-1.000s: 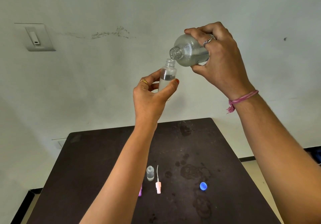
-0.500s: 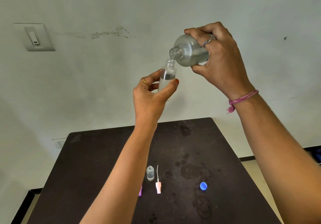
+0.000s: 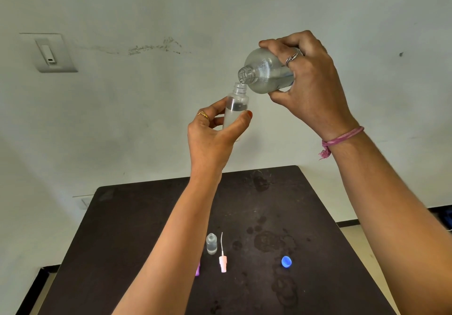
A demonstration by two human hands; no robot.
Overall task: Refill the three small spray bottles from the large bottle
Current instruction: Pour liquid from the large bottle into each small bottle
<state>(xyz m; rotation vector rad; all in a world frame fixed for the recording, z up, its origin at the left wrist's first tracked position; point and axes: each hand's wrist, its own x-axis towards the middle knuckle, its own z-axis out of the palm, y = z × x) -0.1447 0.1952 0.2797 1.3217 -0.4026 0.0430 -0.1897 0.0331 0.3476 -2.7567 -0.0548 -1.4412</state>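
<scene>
At the upper left of the frame a wall switch [image 3: 52,53] sits on the pale wall, well apart from the work. Moving toward the centre, the left hand [image 3: 212,138] holds the small spray bottle [image 3: 235,111] upright, thumb on one side and curled fingers on the other, pinching its lower body. Just right of it and a little higher, the right hand [image 3: 309,82] grips the large bottle [image 3: 267,74] with fingers wrapped over its body and thumb beneath, tipped so its open neck meets the small bottle's mouth. Compared with the frames from a second and half a second ago, almost nothing has shifted: both hands keep the same pose and the liquid line stands close under the small bottle's shoulder, as before. That suggests the pour is a slow trickle and this bottle is close to full, so the tilt probably wants easing back soon to avoid overflow. Along the bottom of the frame, on the dark table [image 3: 122,229], stand a second small bottle [image 3: 211,243] with no cap, a pink spray head [image 3: 222,262] lying just beside it, a purple piece [image 3: 197,269] mostly hidden by the left forearm, and further right a blue cap [image 3: 286,261] among wet spots.
</scene>
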